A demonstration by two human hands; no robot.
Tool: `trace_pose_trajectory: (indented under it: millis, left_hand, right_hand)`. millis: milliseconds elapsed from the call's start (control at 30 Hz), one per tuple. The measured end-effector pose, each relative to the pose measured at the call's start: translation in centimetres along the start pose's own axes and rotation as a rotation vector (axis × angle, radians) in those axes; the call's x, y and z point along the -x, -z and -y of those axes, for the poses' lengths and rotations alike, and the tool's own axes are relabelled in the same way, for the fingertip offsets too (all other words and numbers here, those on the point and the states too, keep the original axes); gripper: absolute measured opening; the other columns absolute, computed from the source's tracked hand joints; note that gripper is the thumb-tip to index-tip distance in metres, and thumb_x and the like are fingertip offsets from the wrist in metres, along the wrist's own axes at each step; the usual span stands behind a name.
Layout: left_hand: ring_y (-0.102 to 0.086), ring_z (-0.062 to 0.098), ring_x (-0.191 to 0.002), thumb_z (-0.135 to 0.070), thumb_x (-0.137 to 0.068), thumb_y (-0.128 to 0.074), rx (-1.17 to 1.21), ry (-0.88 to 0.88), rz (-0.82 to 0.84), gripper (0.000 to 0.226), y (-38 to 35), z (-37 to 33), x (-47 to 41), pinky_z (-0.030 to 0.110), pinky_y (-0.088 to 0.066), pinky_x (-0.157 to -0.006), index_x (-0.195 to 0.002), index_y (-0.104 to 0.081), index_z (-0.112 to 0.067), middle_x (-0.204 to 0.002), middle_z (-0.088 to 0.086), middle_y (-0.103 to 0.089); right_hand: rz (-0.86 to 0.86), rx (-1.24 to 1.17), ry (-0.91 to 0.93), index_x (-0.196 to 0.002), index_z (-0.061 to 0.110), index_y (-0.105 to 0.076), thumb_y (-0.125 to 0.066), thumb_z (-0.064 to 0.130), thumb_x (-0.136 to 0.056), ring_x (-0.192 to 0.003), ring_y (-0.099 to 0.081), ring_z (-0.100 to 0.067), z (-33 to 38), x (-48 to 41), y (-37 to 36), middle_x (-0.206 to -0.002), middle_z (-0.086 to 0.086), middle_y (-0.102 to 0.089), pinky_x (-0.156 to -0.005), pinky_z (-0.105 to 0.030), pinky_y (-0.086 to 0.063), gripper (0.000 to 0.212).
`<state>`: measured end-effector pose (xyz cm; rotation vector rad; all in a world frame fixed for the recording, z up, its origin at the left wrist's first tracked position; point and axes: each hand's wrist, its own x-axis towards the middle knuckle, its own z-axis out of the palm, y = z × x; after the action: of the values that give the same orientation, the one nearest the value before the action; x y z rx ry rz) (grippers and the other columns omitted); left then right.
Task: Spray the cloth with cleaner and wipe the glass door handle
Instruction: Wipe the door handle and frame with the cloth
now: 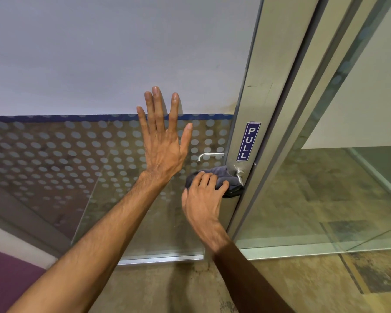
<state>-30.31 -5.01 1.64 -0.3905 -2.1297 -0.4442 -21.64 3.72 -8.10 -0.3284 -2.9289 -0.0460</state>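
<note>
While the left hand (161, 141), flat and open, steadies the glass (81, 154), keep the right hand (202, 195) closed on the cloth (221, 177) and rub along the whole handle (239, 173).

We see the glass door (113, 154) carrying everything here. Its metal frame (255, 105) runs up the right side, bearing a blue PULL sticker (248, 141) and, just below it, the lever handle (239, 175). A dark grey cloth (224, 177) is wrapped over that handle. On the glass to the left, our left hand (163, 145) lies flat, fingers spread, across the dotted frosting.
</note>
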Motion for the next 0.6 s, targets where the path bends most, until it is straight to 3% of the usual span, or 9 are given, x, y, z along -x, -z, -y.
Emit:
trace_pose_trajectory:
  millis: [100, 267, 367, 500, 600]
  left_hand:
    - [-0.017, 0.052, -0.155, -0.044, -0.111, -0.038, -0.003, -0.006, 0.001, 0.064, 0.0, 0.0, 0.1, 0.067, -0.008, -0.127, -0.160, -0.030, -0.004, -0.165, 0.037, -0.021]
    - [-0.017, 0.051, -0.156, -0.046, -0.111, -0.034, -0.026, -0.011, 0.002, 0.065, 0.0, 0.2, 0.1, 0.063, -0.005, -0.127, -0.161, -0.027, -0.004, -0.166, 0.036, -0.020]
    - [-0.016, 0.050, -0.156, -0.046, -0.111, -0.035, -0.033, -0.011, 0.007, 0.066, 0.0, 0.2, 0.1, 0.063, -0.005, -0.128, -0.162, -0.025, -0.005, -0.166, 0.036, -0.019]
    - [-0.014, 0.050, -0.156, -0.046, -0.111, -0.037, -0.027, -0.009, 0.006, 0.066, 0.0, 0.2, 0.2, 0.063, -0.005, -0.128, -0.163, -0.023, -0.006, -0.167, 0.035, -0.018]
    - [-0.014, 0.049, -0.156, -0.045, -0.111, -0.038, -0.022, 0.000, 0.000, 0.067, -0.1, 0.1, 0.1, 0.062, -0.003, -0.128, -0.162, -0.024, -0.005, -0.167, 0.035, -0.018]
  right_hand:
    - [-0.046, 0.012, 0.086, -0.124, 0.010, -0.062, -0.072, 0.027, -0.087, -0.105, -0.060, -0.033, -1.1, -0.2, -0.3, -0.109, -0.013, -0.064, -0.101, -0.069, -0.038, 0.042]
    - [-0.207, 0.071, 0.227, -0.120, 0.008, -0.069, -0.080, 0.008, -0.062, -0.089, -0.064, -0.029, -3.1, 0.7, -0.8, -0.091, -0.010, -0.065, -0.090, -0.062, -0.050, 0.058]
    - [-0.331, 0.127, 0.341, -0.116, 0.011, -0.073, -0.076, 0.007, -0.064, -0.091, -0.069, -0.028, -4.6, 1.0, -1.3, -0.093, -0.012, -0.070, -0.089, -0.062, -0.053, 0.052]
    - [-0.389, 0.171, 0.477, -0.119, 0.010, -0.070, -0.048, 0.000, -0.080, -0.101, -0.070, -0.033, -6.5, 0.9, -2.3, -0.104, -0.020, -0.071, -0.096, -0.074, -0.046, 0.046]
    - [-0.465, 0.192, 0.572, -0.116, 0.010, -0.069, -0.053, -0.005, -0.085, -0.103, -0.070, -0.035, -8.3, 0.8, -3.3, -0.108, -0.022, -0.072, -0.095, -0.069, -0.049, 0.038]
